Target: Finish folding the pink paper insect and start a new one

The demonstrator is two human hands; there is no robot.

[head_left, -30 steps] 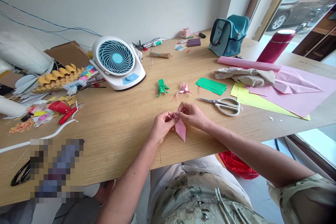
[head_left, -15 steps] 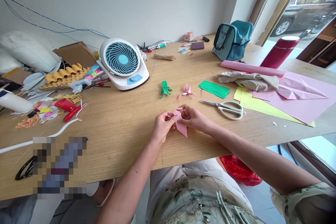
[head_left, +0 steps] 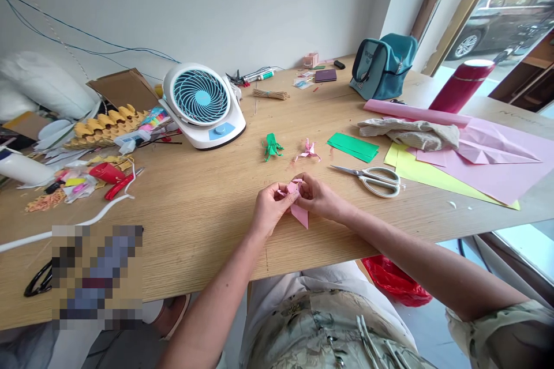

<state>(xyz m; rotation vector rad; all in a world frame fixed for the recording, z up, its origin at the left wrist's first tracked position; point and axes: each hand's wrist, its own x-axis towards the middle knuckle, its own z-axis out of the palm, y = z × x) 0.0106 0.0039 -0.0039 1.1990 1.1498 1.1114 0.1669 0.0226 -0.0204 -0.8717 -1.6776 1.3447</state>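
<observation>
Between my two hands is a folded piece of pink paper (head_left: 300,216), its pointed flat end hanging toward me. My left hand (head_left: 272,207) pinches it from the left, thumb on top. From the right, my right hand (head_left: 320,197) is closed on the same paper, fingertips meeting near its upper folds. My fingers hide part of the folds. Beyond my hands stand a green folded-paper figure (head_left: 272,147) and a smaller pink folded-paper figure (head_left: 307,150), both with thin legs. Right of them lie green paper strips (head_left: 353,146) and scissors (head_left: 374,180) with white handles.
A white fan (head_left: 202,104) stands at the back left, near clutter and a red glue gun-like tool (head_left: 120,185). Pink sheets (head_left: 511,161), yellow paper (head_left: 450,179), a grey cloth (head_left: 409,134), a red flask (head_left: 462,86) and a teal bag (head_left: 384,66) occupy the right.
My fingers have shifted slightly on the pink paper, and more of its upper folds shows between them. Objects on the table stay where they were.
</observation>
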